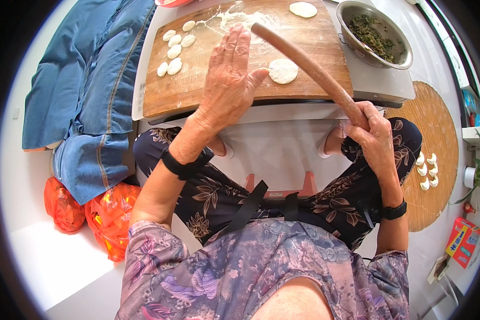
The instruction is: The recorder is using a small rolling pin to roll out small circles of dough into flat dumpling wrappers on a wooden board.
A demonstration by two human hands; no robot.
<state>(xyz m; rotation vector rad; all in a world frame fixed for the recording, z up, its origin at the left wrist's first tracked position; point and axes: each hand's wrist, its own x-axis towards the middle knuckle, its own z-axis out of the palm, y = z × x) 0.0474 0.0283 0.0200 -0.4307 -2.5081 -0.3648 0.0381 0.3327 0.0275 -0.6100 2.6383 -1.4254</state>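
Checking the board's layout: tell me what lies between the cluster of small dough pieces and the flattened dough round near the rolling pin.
In the head view, the left hand lies there, over the floured wooden board.

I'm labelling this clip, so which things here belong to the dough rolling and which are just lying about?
In use: rolling pin in right hand; left hand over board; dough disc; dough pieces; filling bowl; dumplings on mat.
Lying about: denim cloth; orange bags; red box.

Right hand (376, 133) gripping wooden rolling pin (309, 66), slanted toward eleven o'clock. Left hand (229, 80) open, flat on floured board (197, 85), dough disc (282, 71) at three o'clock.
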